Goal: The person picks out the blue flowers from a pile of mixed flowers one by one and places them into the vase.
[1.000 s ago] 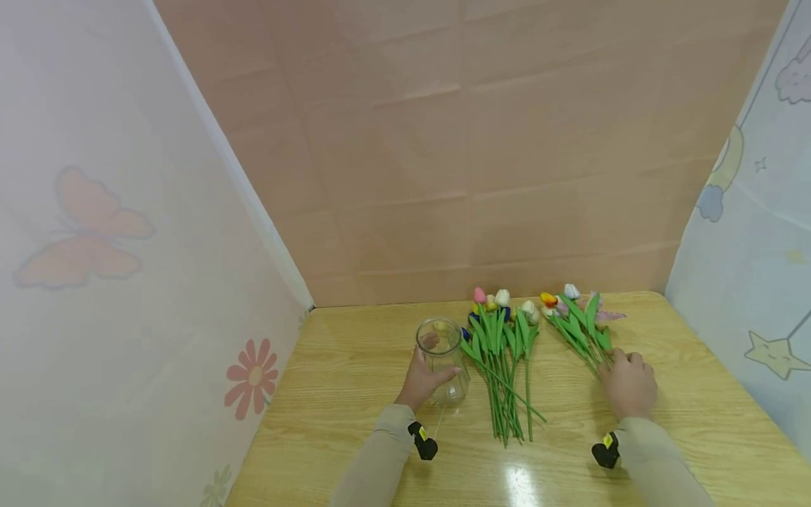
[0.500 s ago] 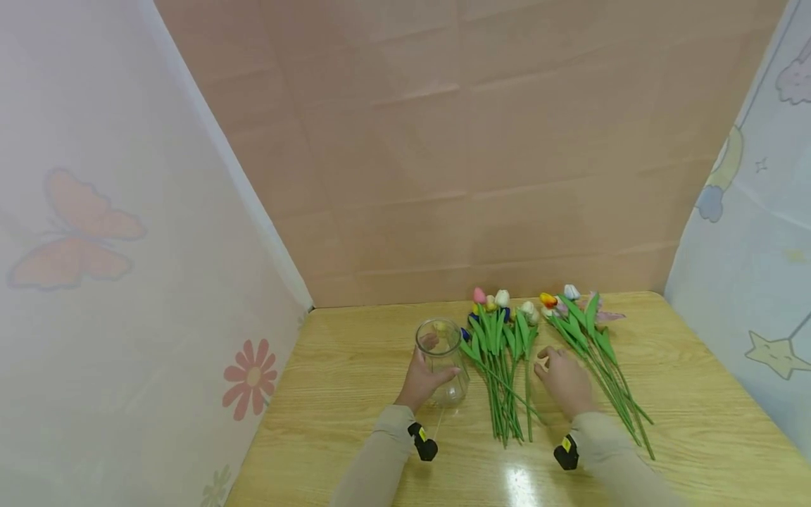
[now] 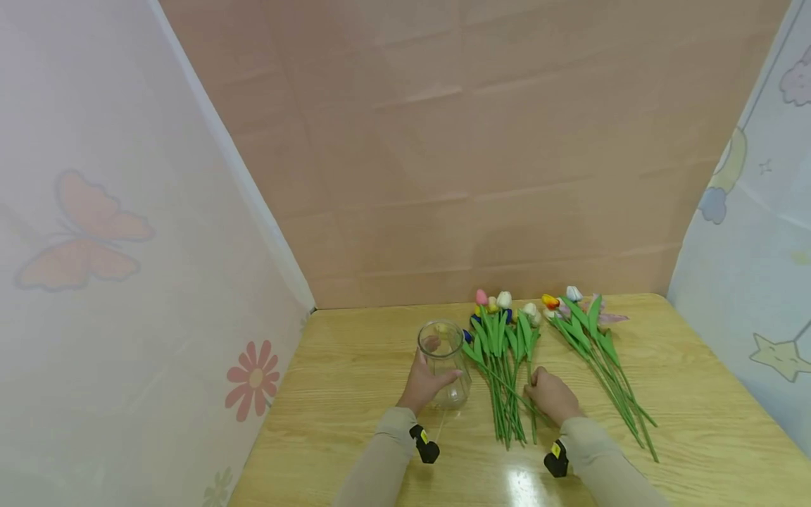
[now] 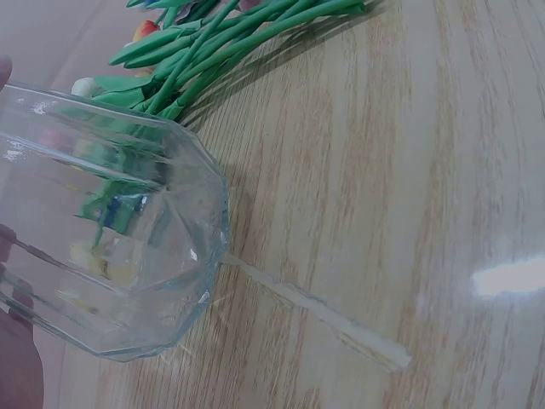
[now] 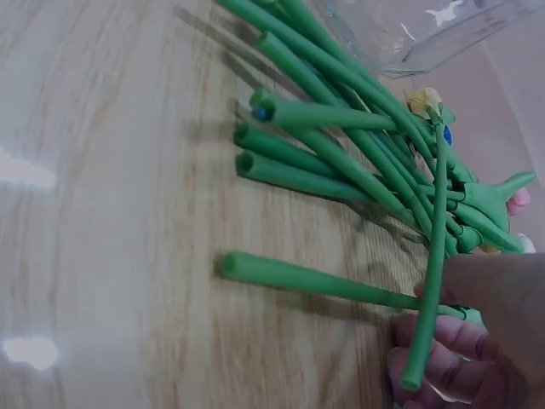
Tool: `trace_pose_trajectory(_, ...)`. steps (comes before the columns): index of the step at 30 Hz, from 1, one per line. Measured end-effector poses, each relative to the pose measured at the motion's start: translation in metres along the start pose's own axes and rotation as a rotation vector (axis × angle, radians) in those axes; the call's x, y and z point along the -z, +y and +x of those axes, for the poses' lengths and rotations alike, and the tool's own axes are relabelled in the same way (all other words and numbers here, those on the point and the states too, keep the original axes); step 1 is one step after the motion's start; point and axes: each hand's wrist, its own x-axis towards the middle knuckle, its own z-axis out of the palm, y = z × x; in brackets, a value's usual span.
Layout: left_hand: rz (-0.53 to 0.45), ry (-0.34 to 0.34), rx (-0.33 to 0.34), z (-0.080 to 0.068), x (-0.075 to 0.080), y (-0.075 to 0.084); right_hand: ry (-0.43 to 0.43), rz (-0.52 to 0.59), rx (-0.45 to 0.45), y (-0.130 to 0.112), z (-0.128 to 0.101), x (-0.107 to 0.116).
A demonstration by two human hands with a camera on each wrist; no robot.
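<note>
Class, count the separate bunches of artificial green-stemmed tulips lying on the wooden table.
2. One bunch of artificial green-stemmed tulips lies beside the clear glass vase, at the right hand; the other bunch lies farther right.

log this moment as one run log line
left hand: holds glass vase | right hand: pinches green stem from middle bunch | table

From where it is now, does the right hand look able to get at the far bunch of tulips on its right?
Probably yes: the right hand grips a stem at the middle bunch, but bare table separates it from the right-hand bunch.
</note>
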Motion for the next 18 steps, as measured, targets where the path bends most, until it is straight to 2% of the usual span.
trace_pose_trajectory(5,-0.01,0.0,0.01,0.0,0.001,0.0,0.019,0.09,-0.049,0.0,0.0,0.002)
trace_pose_trajectory(18,-0.009,0.02,0.029,0.001,0.001,-0.001,0.299,0.173,-0.031,-0.005,0.007,0.014)
